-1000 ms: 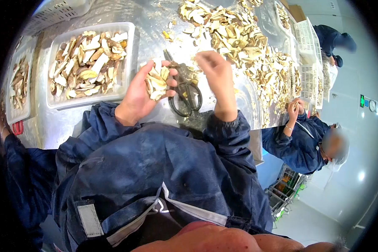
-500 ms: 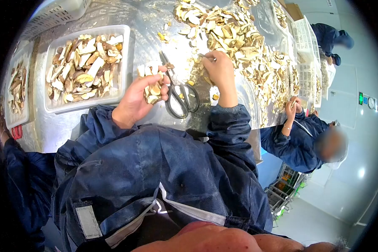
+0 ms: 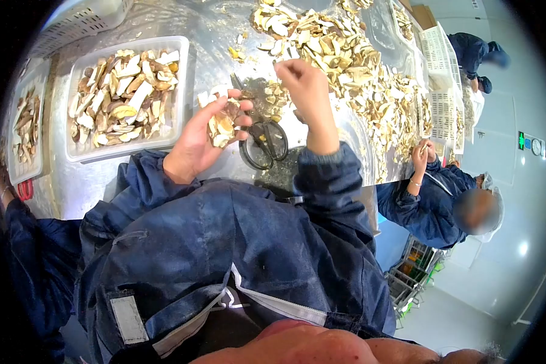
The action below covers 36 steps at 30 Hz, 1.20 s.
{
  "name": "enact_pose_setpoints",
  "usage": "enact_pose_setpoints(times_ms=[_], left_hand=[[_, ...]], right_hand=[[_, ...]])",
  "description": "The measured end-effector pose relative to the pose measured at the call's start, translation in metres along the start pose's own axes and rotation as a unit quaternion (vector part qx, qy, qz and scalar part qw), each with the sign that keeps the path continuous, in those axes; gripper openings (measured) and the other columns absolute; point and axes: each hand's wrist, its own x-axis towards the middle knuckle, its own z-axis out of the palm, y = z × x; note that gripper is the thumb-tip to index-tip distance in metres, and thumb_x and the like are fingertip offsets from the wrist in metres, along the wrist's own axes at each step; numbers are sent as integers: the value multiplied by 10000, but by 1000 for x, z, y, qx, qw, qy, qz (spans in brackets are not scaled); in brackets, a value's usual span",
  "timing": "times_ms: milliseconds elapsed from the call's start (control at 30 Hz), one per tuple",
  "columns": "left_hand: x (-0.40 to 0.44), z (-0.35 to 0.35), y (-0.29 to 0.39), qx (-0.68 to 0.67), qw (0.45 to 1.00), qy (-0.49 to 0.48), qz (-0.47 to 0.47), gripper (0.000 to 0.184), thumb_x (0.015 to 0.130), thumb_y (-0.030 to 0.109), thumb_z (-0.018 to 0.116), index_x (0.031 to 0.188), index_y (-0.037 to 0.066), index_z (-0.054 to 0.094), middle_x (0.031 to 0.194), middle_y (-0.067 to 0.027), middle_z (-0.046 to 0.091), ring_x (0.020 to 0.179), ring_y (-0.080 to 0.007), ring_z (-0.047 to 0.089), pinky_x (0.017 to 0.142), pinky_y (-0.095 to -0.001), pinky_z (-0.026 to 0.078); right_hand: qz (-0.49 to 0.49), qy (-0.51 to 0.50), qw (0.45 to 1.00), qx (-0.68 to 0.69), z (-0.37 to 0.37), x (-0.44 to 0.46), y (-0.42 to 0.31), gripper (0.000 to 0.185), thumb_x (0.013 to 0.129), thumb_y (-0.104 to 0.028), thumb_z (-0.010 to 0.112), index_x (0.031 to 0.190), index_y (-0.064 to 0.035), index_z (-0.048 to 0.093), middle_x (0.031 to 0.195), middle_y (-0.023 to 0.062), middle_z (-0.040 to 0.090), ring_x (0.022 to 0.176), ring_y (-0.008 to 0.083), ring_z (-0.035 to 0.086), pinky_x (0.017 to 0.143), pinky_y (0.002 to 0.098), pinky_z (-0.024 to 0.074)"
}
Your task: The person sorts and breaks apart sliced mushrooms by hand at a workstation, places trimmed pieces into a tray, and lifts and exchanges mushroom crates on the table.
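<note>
Palm up, my left hand (image 3: 195, 142) holds several mushroom slices (image 3: 223, 121), its fingers curled round them. My right hand (image 3: 304, 85) is raised over the metal table near the large mushroom pile (image 3: 346, 54); its fingers are pinched together, and whatever lies between them is too small to make out. Black-handled scissors (image 3: 264, 145) lie on the table between my two hands, with small mushroom bits (image 3: 275, 97) beside them. To the left of my left hand stands a white tray (image 3: 185, 79) filled with sliced mushrooms.
Another tray of slices (image 3: 39, 130) stands at the far left, below a perforated white basket (image 3: 82, 24). White baskets (image 3: 444, 115) line the right side. A co-worker (image 3: 443, 200) sits at the right; another person (image 3: 470, 51) is farther back. A sleeve shows at lower left.
My right hand has lifted from the small bits and shifted slightly left, toward my left hand. The slices in my left hand have turned a little. The scissors stay in place.
</note>
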Motion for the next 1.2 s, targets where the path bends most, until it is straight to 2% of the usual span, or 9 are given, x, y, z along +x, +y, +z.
enact_pose_setpoints(times_ms=[167,300,433,667,867,1000,1067,1133,1200], left_hand=[[4,-10,0,4,1000,-22,6,326,1008,190,518,1290,26,514,1073,-130,649,835,-188,643,691,-337,545],[4,-10,1,-6,1000,5,9,330,1025,230,503,1291,35,517,1103,-128,655,868,-190,659,708,-337,557],[1,6,5,-33,999,17,5,365,1043,287,472,1313,44,509,1132,-124,658,914,-193,668,730,-337,566],[4,-10,1,-26,998,-44,-29,374,1034,297,482,1316,53,512,1125,-116,653,876,-190,656,685,-332,558],[4,-12,1,-14,999,-34,-13,381,1034,294,480,1335,63,511,1161,-122,656,911,-215,665,741,-353,561],[3,-3,3,-26,1000,-4,1,396,1047,323,452,1335,58,509,1191,-130,652,1008,-244,664,829,-380,561],[4,4,4,-49,999,0,6,396,1050,334,444,1323,55,507,1183,-135,645,1072,-259,643,870,-403,546],[6,-4,2,-59,998,-13,4,405,1054,369,428,1331,84,505,1215,-142,644,1072,-265,645,855,-401,555],[7,-4,3,-50,999,-12,0,413,1051,389,430,1339,107,516,1213,-130,651,1039,-247,660,831,-392,570]], right_hand=[[-92,132,952,-262,23,39,48,271,815,-251,754,877,10,713,666,92,663,567,193,609,577,315,483],[68,0,997,-45,15,22,21,240,829,-211,771,892,9,699,720,44,670,666,105,600,625,281,481],[-8,-207,956,208,6,-5,-14,217,896,-182,725,992,13,713,755,11,669,702,62,559,622,265,464],[-89,140,957,-238,27,64,45,295,832,-299,735,938,-24,735,777,105,699,681,225,645,646,334,504],[-31,68,978,-197,22,46,30,295,806,-288,734,912,-13,725,756,107,688,691,217,658,644,335,508],[85,-55,990,102,3,15,-2,176,845,-177,724,904,-11,727,804,12,686,712,71,578,640,232,442],[23,-180,965,189,-1,1,-15,193,885,-184,716,957,-6,735,819,-11,674,719,64,544,648,219,413],[10,-180,976,121,2,4,-22,202,900,-189,696,976,-6,736,789,9,668,718,69,547,653,234,425],[-88,-29,994,-65,15,30,-6,225,893,-220,693,994,-24,736,758,67,676,684,128,571,660,267,447]])
